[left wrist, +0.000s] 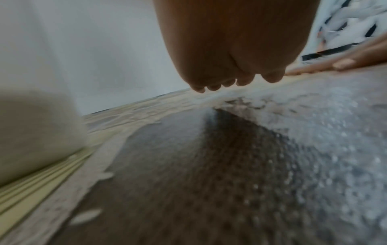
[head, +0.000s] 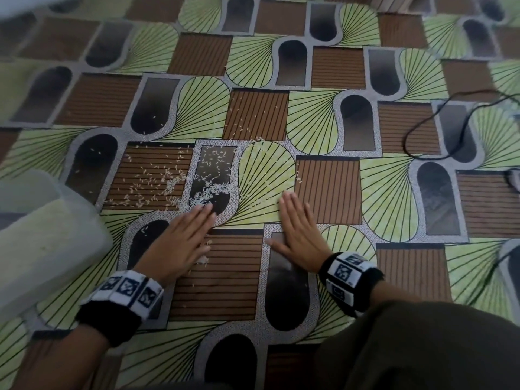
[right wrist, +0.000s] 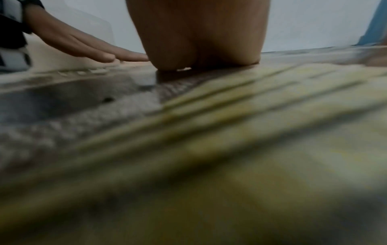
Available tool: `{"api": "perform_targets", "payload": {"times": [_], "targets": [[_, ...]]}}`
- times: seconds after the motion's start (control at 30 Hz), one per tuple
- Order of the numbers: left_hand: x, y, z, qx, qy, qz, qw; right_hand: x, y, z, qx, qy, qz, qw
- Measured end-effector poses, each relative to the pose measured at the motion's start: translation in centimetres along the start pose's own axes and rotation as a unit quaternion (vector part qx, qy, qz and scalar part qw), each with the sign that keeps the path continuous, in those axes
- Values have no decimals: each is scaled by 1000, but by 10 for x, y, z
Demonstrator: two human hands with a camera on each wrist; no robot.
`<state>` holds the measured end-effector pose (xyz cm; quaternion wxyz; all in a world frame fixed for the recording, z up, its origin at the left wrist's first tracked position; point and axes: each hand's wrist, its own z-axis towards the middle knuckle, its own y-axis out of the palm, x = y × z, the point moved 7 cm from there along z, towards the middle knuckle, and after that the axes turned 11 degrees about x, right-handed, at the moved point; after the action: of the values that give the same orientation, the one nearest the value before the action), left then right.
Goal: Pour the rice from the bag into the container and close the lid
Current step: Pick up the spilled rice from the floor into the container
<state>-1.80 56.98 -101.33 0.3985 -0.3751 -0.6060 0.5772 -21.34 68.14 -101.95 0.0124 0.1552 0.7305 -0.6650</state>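
Note:
Spilled rice grains lie scattered on the patterned floor mat, thickest in a curved line just ahead of my left hand. That hand lies flat, fingers straight and together, fingertips at the edge of the rice line; a small clump of grains sits by its thumb. My right hand is also flat on the mat, fingers straight, to the right of the rice. A translucent container filled with rice stands at the left edge, open-topped as far as I see. No bag or lid shows.
A black cable loops over the mat at the right. A grey object pokes in at the right edge. My dark trouser leg fills the lower right. A pale wall stands behind the mat.

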Motion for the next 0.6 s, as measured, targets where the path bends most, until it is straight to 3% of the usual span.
{"api": "perform_targets", "payload": {"times": [0.17,0.23,0.33,0.47,0.6], "targets": [[-13,-15,-19,17,-105,-40,993,-53,21,9,-61,-58,13,996],[2,-14,-24,13,-77,-23,997,-65,23,15,-64,-82,16,994],[40,-8,-33,25,25,-37,999,-67,13,22,-29,-125,58,990],[71,8,-48,30,120,-55,991,-27,-13,15,5,-24,74,997],[47,11,-42,23,104,-29,994,43,-23,-17,-14,82,18,996]]}}
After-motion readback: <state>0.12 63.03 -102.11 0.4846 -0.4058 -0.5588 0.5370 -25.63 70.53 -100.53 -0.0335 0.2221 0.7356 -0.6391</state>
